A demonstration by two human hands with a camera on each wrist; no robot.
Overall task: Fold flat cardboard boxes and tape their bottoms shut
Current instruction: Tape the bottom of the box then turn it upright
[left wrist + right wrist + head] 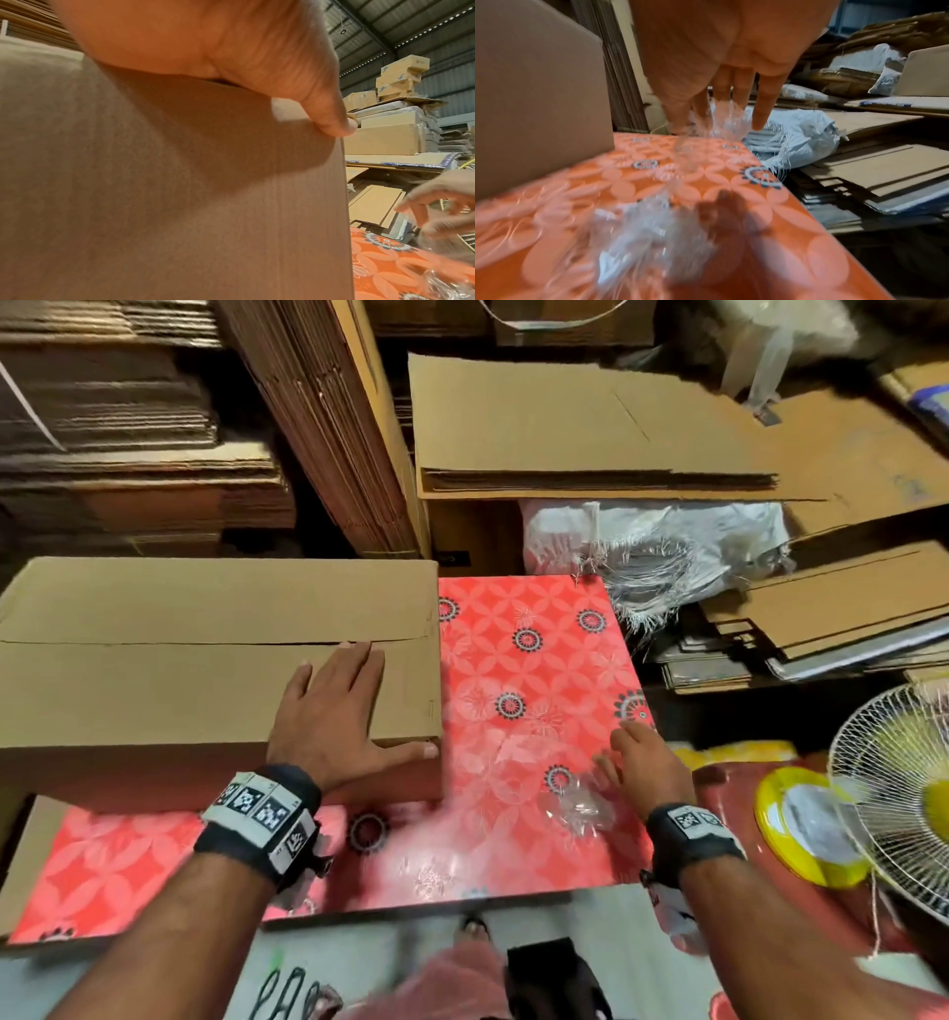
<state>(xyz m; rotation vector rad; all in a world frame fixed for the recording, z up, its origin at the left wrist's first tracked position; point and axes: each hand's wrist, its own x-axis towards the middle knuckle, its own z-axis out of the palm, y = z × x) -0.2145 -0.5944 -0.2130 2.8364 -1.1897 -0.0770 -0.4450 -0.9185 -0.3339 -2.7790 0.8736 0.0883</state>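
While the flaps of the folded cardboard box (215,654) are held down on the red patterned table (534,690), the head view shows the left hand (334,711) laid flat across the box bottom, fingers straight and reaching the seam, thumb over the near edge. No tape is seen along that seam, so the taping step is judged to be in hand and not yet done. The right hand (642,762) is spread over a crumpled piece of clear tape (575,806) just beside the box; its grip is loose and wide. A yellow tape roll (806,824) lies off the table's right edge, near a white fan (893,793). Flat cardboard sheets (590,433) are stacked behind. Dark writing is seen at the bottom edge, but it cannot be read.

From the left wrist, the palm (205,40) is seen pressed on the box wall (180,192), thumb at the corner. Printed cartons (401,75) are stacked far off; a blue mark is made out, no legible name.

From the right wrist, the fingers (762,105) hang straight, touching the blurred clear tape (721,121); whether any is pinched cannot be told. Next, a fresh strip is judged to be needed from the roll, to be laid along the seam while the flaps are kept closed.
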